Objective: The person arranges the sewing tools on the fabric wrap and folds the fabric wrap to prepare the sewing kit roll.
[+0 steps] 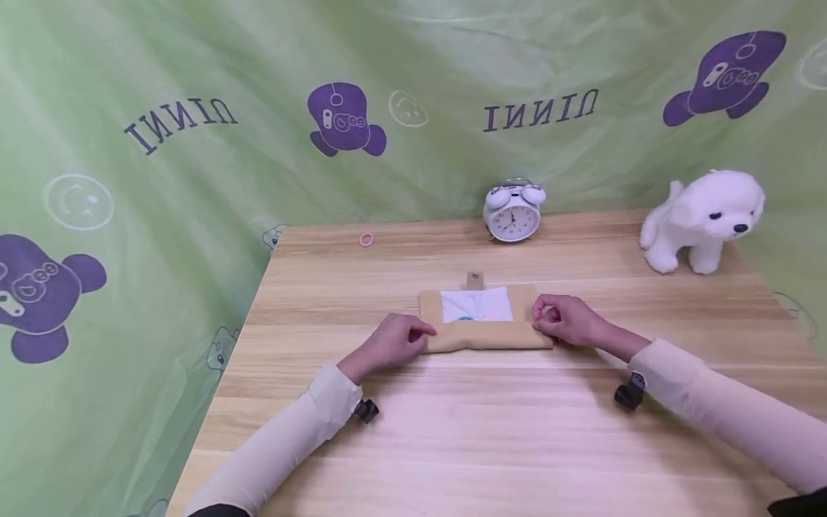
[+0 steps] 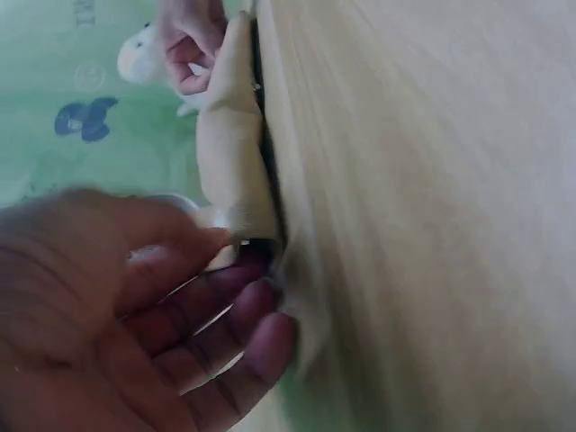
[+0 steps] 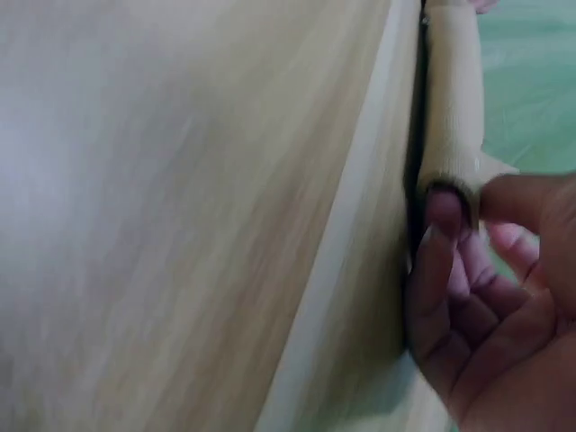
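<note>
A tan cloth pouch (image 1: 491, 336) lies spread on the table, its near edge folded over into a thick roll. White cloth (image 1: 461, 305) shows inside it, with a small bit of blue (image 1: 465, 318) partly covered by the fold. A tab with a round snap (image 1: 475, 279) sticks out at the far side. My left hand (image 1: 394, 341) pinches the left end of the fold between thumb and index finger. At the right end, my right hand (image 1: 568, 319) pinches the roll; the right wrist view shows a fingertip inside its curled edge (image 3: 453, 108).
Behind the pouch stands a white alarm clock (image 1: 514, 215). A pink ring (image 1: 366, 239) lies at the back left of the wooden table (image 1: 452, 445). On the back right is a white plush dog (image 1: 704, 219). A green printed curtain (image 1: 258, 172) hangs behind the table.
</note>
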The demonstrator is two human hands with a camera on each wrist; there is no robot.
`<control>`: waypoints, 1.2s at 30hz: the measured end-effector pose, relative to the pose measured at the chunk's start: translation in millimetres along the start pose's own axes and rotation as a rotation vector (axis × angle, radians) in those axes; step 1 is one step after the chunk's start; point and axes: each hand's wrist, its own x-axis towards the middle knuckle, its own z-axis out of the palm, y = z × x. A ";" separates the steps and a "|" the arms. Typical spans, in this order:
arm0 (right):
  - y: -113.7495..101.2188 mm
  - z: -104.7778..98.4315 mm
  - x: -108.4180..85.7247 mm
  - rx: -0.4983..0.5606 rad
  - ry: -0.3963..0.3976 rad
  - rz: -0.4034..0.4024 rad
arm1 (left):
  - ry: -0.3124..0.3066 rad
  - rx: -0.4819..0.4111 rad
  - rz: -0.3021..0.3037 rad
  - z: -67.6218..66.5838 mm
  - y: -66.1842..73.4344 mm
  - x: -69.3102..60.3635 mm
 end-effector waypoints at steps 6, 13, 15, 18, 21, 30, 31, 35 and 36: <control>4.7 -8.6 -3.2 -0.104 -0.012 -0.175 | -0.069 0.237 0.137 -5.6 1.5 -7.7; -2.1 -21.6 -19.0 -0.495 -0.020 -0.456 | -0.132 0.490 0.284 -11.3 6.2 -19.3; -3.0 -20.2 -23.0 -0.608 -0.008 -0.564 | -0.155 0.561 0.324 -11.1 6.9 -20.8; -1.6 -15.1 -25.8 -0.714 0.048 -0.724 | -0.213 0.661 0.348 -10.5 6.8 -21.6; -2.4 -9.4 -29.2 -0.754 0.084 -0.791 | -0.263 0.720 0.354 -10.1 6.0 -19.9; -9.3 -2.1 -26.7 -0.818 0.031 -0.703 | -0.176 0.760 0.483 -7.7 -5.9 -1.9; -9.1 -2.7 -25.7 -0.820 0.028 -0.698 | -0.156 0.750 0.495 -7.4 -6.0 0.1; -7.1 -2.8 -23.8 -0.779 0.037 -0.674 | -0.095 0.735 0.549 -7.9 -5.8 4.2; -6.3 -2.3 -23.8 -0.759 0.048 -0.665 | -0.083 0.730 0.554 -8.5 -6.3 4.3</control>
